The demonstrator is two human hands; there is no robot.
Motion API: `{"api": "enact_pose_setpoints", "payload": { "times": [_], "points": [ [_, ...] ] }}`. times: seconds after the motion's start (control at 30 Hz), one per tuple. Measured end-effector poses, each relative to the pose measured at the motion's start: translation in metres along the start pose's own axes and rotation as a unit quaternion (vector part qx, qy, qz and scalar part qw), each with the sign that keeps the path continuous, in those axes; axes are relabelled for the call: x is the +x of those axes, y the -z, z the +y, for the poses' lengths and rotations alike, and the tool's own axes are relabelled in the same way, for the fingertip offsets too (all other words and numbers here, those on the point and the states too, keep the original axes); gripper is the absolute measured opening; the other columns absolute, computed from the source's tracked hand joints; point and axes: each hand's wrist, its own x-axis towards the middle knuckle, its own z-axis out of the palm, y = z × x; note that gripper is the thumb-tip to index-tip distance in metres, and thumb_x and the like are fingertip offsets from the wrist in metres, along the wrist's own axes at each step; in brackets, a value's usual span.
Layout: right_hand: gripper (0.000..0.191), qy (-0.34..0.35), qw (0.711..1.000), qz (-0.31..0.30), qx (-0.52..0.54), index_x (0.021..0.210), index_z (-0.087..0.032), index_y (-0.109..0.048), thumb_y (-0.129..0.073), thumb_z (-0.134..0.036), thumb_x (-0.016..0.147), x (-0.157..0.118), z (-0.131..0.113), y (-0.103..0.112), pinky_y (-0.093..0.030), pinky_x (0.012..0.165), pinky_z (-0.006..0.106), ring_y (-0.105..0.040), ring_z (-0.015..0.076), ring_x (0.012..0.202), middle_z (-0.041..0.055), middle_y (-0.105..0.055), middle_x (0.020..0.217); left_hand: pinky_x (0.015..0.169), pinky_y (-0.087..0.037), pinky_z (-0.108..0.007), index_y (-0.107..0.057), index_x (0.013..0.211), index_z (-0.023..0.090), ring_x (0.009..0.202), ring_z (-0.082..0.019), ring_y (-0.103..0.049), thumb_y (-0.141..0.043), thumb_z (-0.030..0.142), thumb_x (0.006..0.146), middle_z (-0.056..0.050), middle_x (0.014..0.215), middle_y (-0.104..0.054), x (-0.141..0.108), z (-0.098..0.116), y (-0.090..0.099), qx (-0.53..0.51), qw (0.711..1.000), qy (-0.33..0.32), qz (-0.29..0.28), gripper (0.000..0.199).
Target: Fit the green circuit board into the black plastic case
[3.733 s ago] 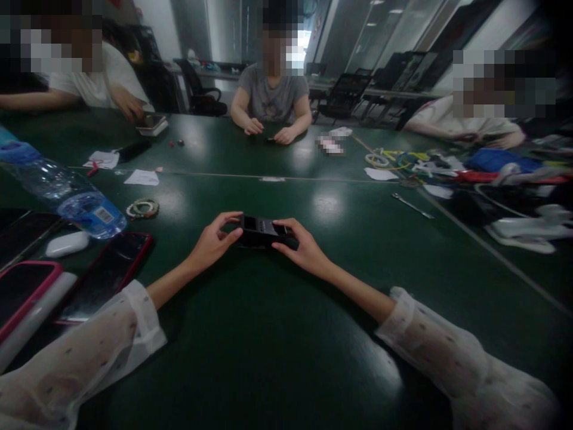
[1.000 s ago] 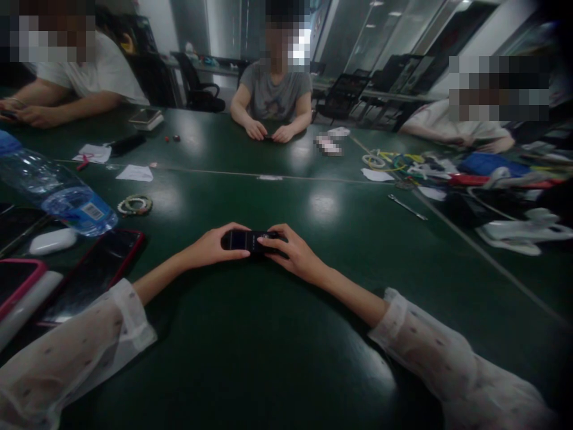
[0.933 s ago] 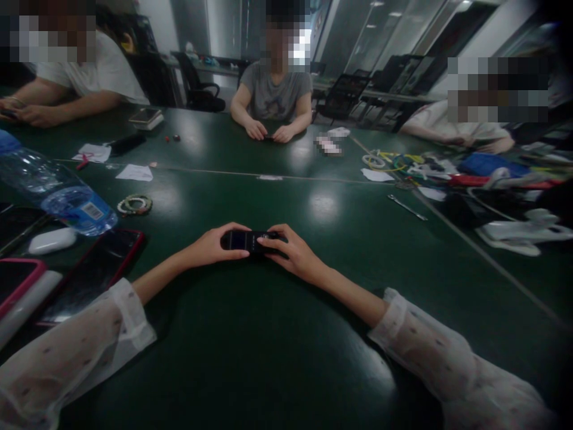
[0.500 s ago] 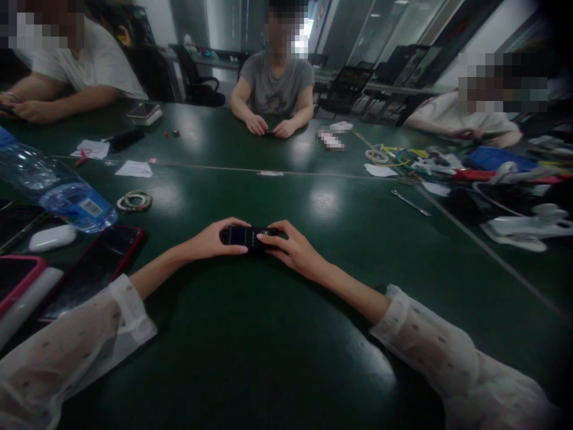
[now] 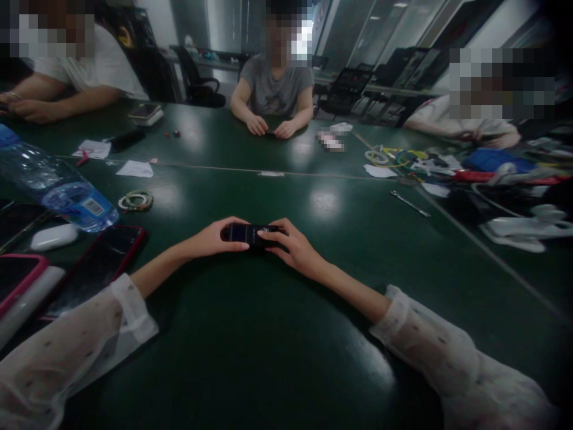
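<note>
Black handheld device (image 5: 253,235), one: our left hand (image 5: 209,239) and right hand (image 5: 296,246), half-curled, are gripping its ends; bracelets (image 5: 142,197) are lying left of it.

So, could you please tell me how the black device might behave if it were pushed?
The black device would probably stay stiff, as its case looks hard. Its boxy shape suggests sliding rather than rolling. It looks small between the left hand and right hand, so likely light.

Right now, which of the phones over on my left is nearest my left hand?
The red-edged phone: it lies between your left hand and the pink-cased phone, which is farther left.
</note>
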Motion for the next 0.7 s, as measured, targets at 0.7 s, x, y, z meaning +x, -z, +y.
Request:
{"api": "enact_pose_setpoints", "payload": {
  "times": [0.7],
  "points": [
    [0.048,-0.029,0.997,0.053,0.058,0.133,-0.033,-0.044,-0.058,-0.021,0.089,-0.001,0.007,-0.004,-0.05,0.093,0.047,-0.052,0.0229,0.112,0.0071,-0.047,0.122,0.094,-0.046,-0.046,-0.046,0.127,0.024,0.112,-0.028,-0.058,-0.074,0.042,0.072,-0.009,0.126,-0.058,-0.003,-0.009,-0.011,0.056,0.993,-0.055,0.089,0.065]
  ]
}}
